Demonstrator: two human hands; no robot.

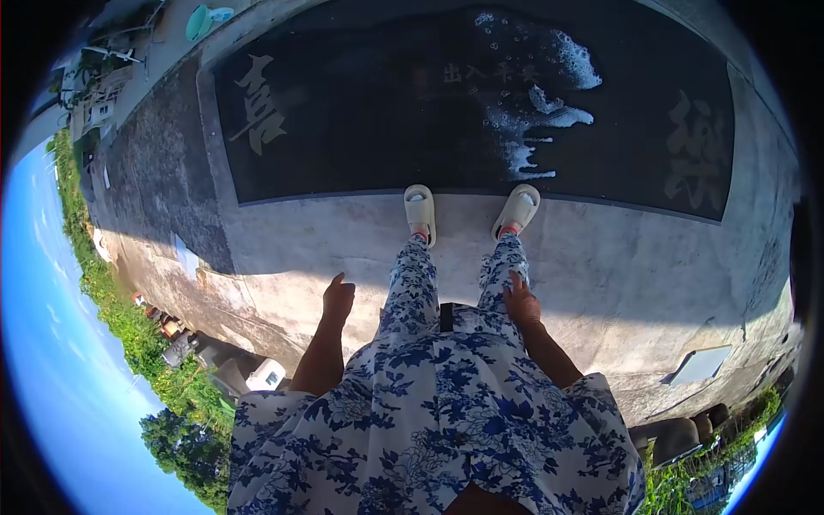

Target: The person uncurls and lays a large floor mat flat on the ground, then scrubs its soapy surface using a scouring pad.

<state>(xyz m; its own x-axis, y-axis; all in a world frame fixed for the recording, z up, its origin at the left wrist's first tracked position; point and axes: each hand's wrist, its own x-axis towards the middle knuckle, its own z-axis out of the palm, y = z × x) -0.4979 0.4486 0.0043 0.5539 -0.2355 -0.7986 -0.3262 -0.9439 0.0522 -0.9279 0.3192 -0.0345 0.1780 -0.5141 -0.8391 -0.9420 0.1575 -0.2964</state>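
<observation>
My left hand [339, 298] hangs free over the concrete, fingers loosely bent and a little apart, with nothing seen in it. Beside my thigh is my right hand [521, 302], also loosely open, near or against the blue-and-white floral trousers [410, 287]; contact is unclear. A matching floral shirt [421, 412] covers my body. My feet are in cream slippers, the left one [420, 215] and the right one [518, 212], at the near edge of a dark mat [360, 129]. White foam [541, 112] and bubbles lie on the mat.
Concrete ground [601, 257] surrounds the mat. A light flat panel [700, 366] lies at the right. Dark rounded objects [675, 439] stand at the lower right. A white container [266, 374] is at the lower left, near green plants [129, 318]. A green basin [199, 22] sits at the upper left.
</observation>
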